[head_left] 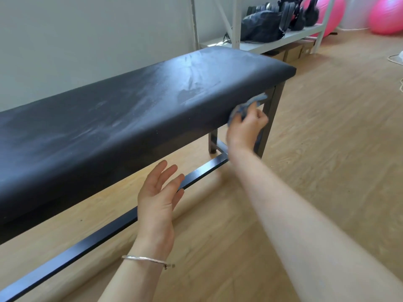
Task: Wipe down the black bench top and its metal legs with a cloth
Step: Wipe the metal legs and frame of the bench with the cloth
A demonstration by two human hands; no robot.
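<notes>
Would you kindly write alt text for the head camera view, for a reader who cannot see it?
A right hand holds a crumpled blue cloth against the front edge of a streaked black bench top, near a metal leg. The left hand hovers open beside the lower crossbar.

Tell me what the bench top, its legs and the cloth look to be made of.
Bench top: black padded vinyl or leather, likely; matte sheen, rounded soft edges, dusty smears.
Legs: dark painted metal tube, probably; square, straight edges, faint gloss.
Cloth: soft blue fabric, perhaps microfibre; crumpled, blurred.
</notes>
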